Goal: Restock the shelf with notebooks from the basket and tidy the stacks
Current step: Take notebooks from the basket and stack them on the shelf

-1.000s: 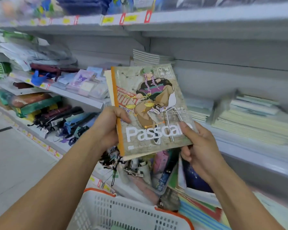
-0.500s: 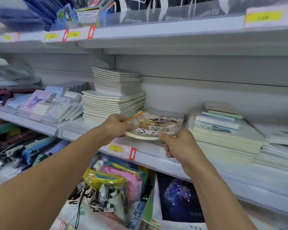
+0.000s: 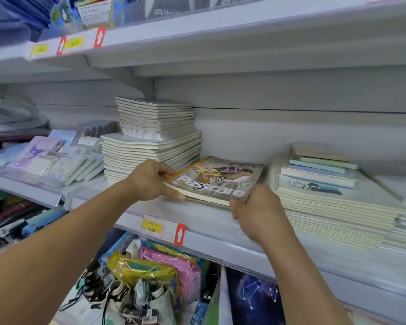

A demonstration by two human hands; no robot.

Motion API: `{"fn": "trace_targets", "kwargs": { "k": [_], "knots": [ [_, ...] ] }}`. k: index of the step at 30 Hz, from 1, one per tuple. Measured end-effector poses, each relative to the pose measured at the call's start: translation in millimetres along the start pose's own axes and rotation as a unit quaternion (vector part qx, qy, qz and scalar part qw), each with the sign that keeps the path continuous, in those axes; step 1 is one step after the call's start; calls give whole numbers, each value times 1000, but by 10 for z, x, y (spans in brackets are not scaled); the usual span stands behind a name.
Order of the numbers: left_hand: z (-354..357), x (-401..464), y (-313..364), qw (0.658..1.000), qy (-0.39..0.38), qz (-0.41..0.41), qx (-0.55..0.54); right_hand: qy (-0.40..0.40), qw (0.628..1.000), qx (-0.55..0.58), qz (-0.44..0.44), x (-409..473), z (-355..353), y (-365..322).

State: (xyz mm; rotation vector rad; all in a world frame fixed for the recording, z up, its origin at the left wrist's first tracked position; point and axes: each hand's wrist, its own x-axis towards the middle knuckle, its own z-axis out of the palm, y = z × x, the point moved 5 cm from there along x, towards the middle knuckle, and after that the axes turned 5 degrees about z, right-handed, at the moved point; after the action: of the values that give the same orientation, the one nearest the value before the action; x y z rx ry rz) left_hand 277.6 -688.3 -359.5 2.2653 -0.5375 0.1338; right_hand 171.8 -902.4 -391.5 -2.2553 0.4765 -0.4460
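Hands are holding a small pile of notebooks on the shelf, near its front edge. From the head view, the left hand is pinching the pile's left corner, thumb under and fingers on top. The right hand is gripping the front right corner with curled fingers. The top cover is showing a cartoon figure and white letters. A tall stack is standing just to the left, and a wide stack is lying to the right. A price tag is hanging on the front edge.
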Motion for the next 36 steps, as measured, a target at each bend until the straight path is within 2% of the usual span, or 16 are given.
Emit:
{"fn": "trace_targets", "kwargs": {
  "k": [12, 21, 28, 36],
  "knots": [
    [127, -2, -149, 994, 2, 25, -110, -21, 996, -82, 28, 55, -48, 10],
    [175, 98, -304, 987, 118, -9, -107, 123, 980, -153, 23, -116, -150, -61],
    [158, 125, -359, 979, 142, -52, -136, 147, 976, -159, 29, -183, -132, -104],
    [151, 130, -310, 983, 145, -54, -94, 142, 977, -153, 39, -211, -129, -111]
  ]
}}
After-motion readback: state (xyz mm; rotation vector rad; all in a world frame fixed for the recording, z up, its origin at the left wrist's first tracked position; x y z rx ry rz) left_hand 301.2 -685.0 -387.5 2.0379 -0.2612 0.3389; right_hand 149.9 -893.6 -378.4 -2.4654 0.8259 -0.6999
